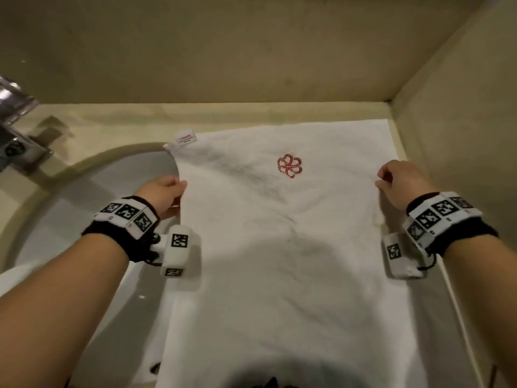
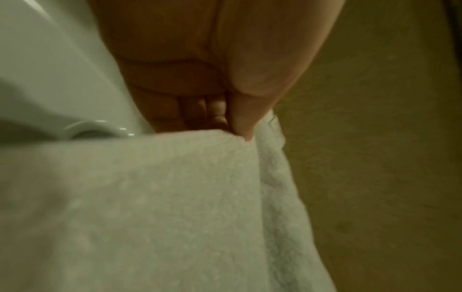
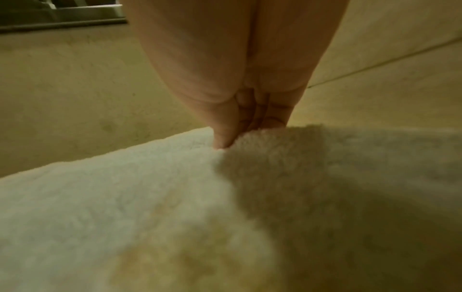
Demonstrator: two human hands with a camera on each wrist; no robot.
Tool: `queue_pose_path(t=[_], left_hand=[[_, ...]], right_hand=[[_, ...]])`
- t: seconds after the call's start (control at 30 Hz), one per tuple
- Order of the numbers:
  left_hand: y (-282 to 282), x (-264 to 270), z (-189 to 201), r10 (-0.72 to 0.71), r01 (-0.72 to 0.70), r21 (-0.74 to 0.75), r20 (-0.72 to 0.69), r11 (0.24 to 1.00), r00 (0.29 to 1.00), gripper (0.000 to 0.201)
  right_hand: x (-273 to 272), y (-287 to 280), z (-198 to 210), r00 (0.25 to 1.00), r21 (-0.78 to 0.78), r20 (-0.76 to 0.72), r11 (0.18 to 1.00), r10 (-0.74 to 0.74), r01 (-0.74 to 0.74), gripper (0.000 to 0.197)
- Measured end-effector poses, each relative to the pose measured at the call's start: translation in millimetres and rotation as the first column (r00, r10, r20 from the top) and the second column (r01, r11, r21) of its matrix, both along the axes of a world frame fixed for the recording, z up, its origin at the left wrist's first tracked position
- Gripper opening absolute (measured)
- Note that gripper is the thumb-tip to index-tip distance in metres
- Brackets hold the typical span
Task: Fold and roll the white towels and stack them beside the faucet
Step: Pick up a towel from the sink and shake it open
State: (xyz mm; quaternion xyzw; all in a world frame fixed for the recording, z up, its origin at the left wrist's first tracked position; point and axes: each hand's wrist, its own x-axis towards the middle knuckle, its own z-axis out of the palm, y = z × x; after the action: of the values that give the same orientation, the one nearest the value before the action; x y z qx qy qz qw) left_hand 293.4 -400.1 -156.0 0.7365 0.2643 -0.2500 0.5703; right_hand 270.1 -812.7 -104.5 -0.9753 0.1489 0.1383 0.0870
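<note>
A white towel (image 1: 279, 233) with a red flower emblem (image 1: 290, 165) lies spread lengthwise over the beige counter and the right part of the sink. A small tag (image 1: 187, 138) sticks out at its far left corner. My left hand (image 1: 179, 189) pinches the towel's left edge over the basin; the left wrist view shows the thumb pressed onto the towel (image 2: 175, 197) edge. My right hand (image 1: 382, 179) pinches the right edge, with the thumb on top of the towel (image 3: 125, 197) in the right wrist view. The chrome faucet (image 1: 14, 121) stands at the far left.
The white sink basin (image 1: 84, 208) lies under my left arm, its drain (image 2: 92, 128) visible. The beige counter (image 1: 117, 127) runs behind the sink. A beige back wall (image 1: 223, 51) and a side wall (image 1: 461, 107) close in the corner right of the towel.
</note>
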Motion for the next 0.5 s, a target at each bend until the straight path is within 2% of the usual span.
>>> queue_pose_path(t=[0.1, 0.23, 0.33, 0.5], left_hand=[[-3, 16, 19, -0.004, 0.014, -0.081, 0.122, 0.997, 0.993, 0.027], [-5, 30, 36, -0.034, 0.053, -0.071, 0.246, 0.996, 0.969, 0.026], [3, 31, 36, -0.010, 0.022, -0.046, 0.246, 0.999, 0.969, 0.027], [16, 25, 33, 0.004, -0.003, -0.006, 0.147, 1.000, 0.989, 0.026]], right_hand=[[0, -6, 3, 0.997, 0.006, -0.002, 0.997, -0.078, 0.078, 0.021], [9, -16, 9, 0.985, 0.035, -0.036, 0.985, -0.170, 0.172, 0.021], [18, -15, 9, 0.990, 0.042, -0.048, 0.990, -0.131, 0.133, 0.023], [35, -3, 2, 0.998, 0.011, -0.011, 0.998, -0.055, 0.055, 0.011]])
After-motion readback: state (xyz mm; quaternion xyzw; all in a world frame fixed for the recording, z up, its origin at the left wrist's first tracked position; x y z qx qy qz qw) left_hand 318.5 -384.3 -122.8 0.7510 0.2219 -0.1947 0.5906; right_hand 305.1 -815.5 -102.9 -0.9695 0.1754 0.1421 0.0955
